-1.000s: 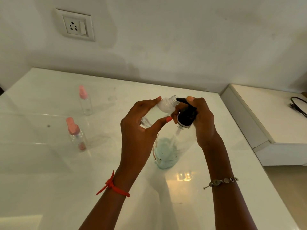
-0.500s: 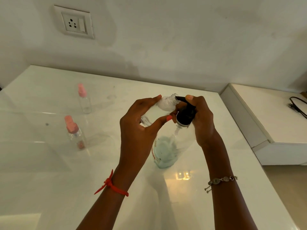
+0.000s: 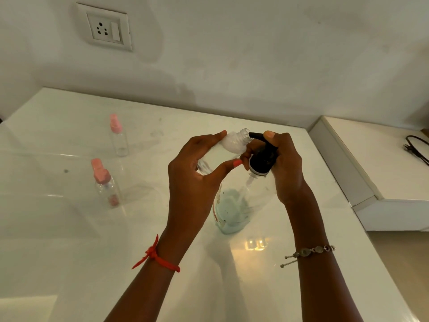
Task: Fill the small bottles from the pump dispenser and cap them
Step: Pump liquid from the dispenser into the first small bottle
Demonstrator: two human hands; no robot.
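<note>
A clear pump dispenser with pale blue liquid low inside stands on the white table. My right hand grips its black pump head, forefinger on top of the nozzle. My left hand holds a small uncapped clear bottle tilted, its threaded mouth against the nozzle tip. Two small clear bottles with pink caps stand at the left: one nearer, one farther back.
A wall socket sits high on the wall behind. A lower white unit adjoins the table on the right, with a black cable lying on it. The table's right edge runs close to my right forearm.
Both hands, the small bottle and the pump head stay nearly where they were; only the view shifted slightly.
</note>
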